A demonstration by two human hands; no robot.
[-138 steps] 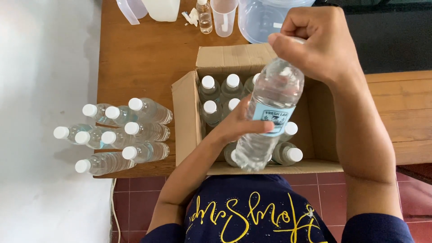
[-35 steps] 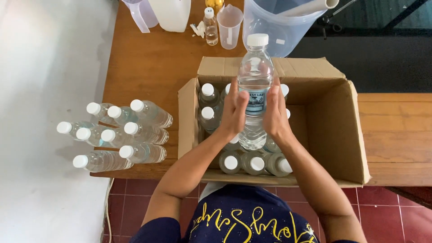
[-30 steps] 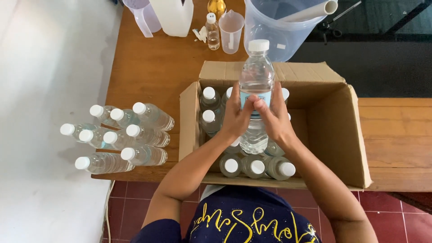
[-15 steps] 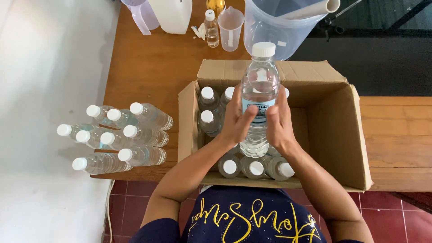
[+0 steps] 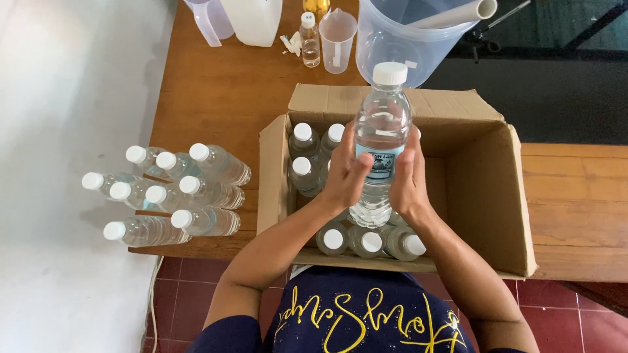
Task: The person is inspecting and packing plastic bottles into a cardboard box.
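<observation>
Your left hand and right hand press flat on the clear water bottle, holding it upright above the cardboard box. It has risen slightly since a moment ago, clear of the packed bottles.

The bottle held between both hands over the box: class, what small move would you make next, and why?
Probably lower the bottle straight down into the cardboard box. Left hand and right hand press its label from both sides, it stands upright and capped, and open floor shows beside the packed bottles.
</observation>
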